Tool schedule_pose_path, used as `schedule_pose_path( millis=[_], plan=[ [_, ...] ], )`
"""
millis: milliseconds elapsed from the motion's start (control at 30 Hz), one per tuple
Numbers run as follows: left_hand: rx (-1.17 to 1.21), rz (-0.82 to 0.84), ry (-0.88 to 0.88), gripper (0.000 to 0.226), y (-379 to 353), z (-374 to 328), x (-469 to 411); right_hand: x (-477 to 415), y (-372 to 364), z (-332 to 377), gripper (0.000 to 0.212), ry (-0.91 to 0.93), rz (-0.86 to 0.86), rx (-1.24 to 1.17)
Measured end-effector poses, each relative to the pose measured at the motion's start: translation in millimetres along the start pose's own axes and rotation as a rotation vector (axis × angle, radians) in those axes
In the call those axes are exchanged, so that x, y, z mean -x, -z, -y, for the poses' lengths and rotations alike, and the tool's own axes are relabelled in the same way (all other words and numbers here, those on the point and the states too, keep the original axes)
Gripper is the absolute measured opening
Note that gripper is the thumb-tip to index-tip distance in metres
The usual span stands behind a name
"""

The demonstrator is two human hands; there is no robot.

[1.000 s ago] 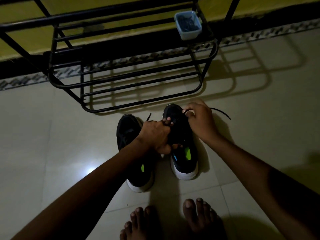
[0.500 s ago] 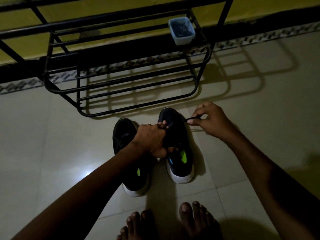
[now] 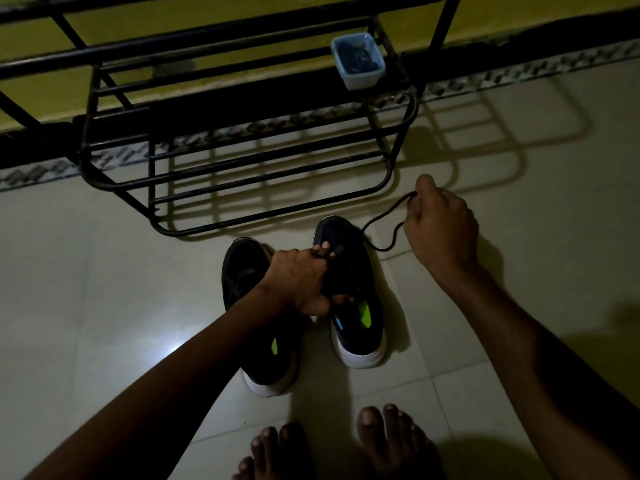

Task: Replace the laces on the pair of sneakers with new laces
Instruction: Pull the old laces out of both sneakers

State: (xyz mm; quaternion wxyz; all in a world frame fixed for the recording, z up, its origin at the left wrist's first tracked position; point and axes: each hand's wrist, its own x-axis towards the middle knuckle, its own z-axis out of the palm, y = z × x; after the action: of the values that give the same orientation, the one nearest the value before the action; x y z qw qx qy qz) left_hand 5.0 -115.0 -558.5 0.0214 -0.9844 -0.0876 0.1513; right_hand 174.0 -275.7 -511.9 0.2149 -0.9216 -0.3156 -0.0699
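Black lace [image 3: 384, 215] ran slack from the right-hand sneaker [image 3: 358, 306] to the right hand [image 3: 440, 230], which pinched it; the left hand [image 3: 301, 282] gripped that sneaker on the floor tiles [image 3: 104, 306]. A sharp tug might have snagged an eyelet or tipped the shoe. The tiles were pale and glossy, the room was dim, and a metal shoe rack [image 3: 151, 181] stood near.

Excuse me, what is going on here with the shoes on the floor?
A person is working on the laces of a pair of black sneakers on the tiled floor. The left hand grips the right sneaker at its upper. The right hand pinches a black lace and holds it drawn out sideways from the shoe's front. The left sneaker stands untouched beside it.
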Motion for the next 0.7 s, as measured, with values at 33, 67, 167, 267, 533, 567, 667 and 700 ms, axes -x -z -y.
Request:
schedule_pose_path(
  millis=[33, 67, 167, 267, 533, 567, 667, 700],
  plan=[
    [-0.002, -0.005, -0.005, 0.106, 2.3, -0.2, 0.8, -0.3, -2.8, -5.2, 0.011, -0.018, 0.062, 0.036],
    [0.002, -0.010, -0.006, 0.104, 5.7, -0.7, 2.7, 0.2, -6.7, -11.2, 0.011, -0.035, 0.146, 0.059],
    [0.178, -0.079, 0.033, 0.078, 10.2, 1.3, 7.3, 14.2, -17.9, -18.1, 0.021, -0.090, 0.356, 0.034],
    [0.406, -0.207, 0.099, 0.038, 8.5, 3.2, 6.3, 39.7, -27.1, -7.8, 0.016, -0.093, 0.325, -0.156],
    [0.599, -0.211, 0.113, 0.023, -8.7, -2.5, -25.8, 93.6, -44.9, 19.0, 0.051, 0.016, 0.471, -0.237],
    [0.675, -0.250, 0.113, 0.018, -6.2, -0.6, -26.5, 95.3, -46.6, 18.5, 0.049, 0.017, 0.472, -0.221],
    [0.850, -0.416, 0.119, 0.019, 6.0, 9.6, -19.8, 97.4, -48.1, 18.4, 0.051, 0.023, 0.459, -0.209],
    [0.867, -0.453, 0.112, 0.023, 9.2, 13.6, -16.6, 97.5, -48.2, 18.7, 0.053, 0.026, 0.456, -0.205]
  ],
)
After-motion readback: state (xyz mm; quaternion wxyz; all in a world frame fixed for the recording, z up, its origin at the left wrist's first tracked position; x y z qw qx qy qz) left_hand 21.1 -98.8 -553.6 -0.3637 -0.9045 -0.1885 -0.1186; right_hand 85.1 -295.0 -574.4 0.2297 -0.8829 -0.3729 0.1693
